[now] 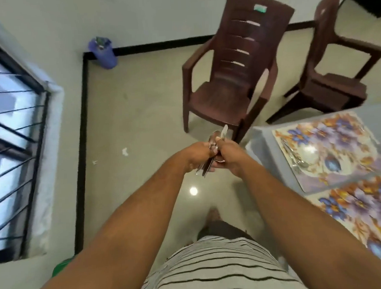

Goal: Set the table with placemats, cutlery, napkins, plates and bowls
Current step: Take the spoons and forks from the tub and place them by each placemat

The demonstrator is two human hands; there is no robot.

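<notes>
Both arms reach forward over the floor, hands meeting just left of the table corner. The left hand [196,157] is curled round a bundle of cutlery [210,158], handles poking down and out below the fist, spoon bowls showing above it. The right hand [228,157] sits touching the left, its fingers and thumb closed on the same bundle; one piece, flat and pale like a knife or fork handle [224,129] (too blurred to tell which), sticks up above its thumb. So the cutlery lies between the two hands, clamped by both, held in the air over the tiled floor [140,116] and not above the table. To the right, the table [259,139] carries two flowered placemats: the far placemat [338,146] already has a set of cutlery [295,159] lying along its left side, and the near placemat [362,211] sits just beside it, closer to the person. Beyond the hands stands a brown plastic chair [232,77], facing the table corner, with a second brown chair [335,72] further right behind the table. A purple bin [103,53] stands in the room's corner by the black skirting line. A barred window [12,139] fills the left edge. Striped shirt [223,267] at the bottom; small scraps of white litter [124,151] on the floor left of the hands.
</notes>
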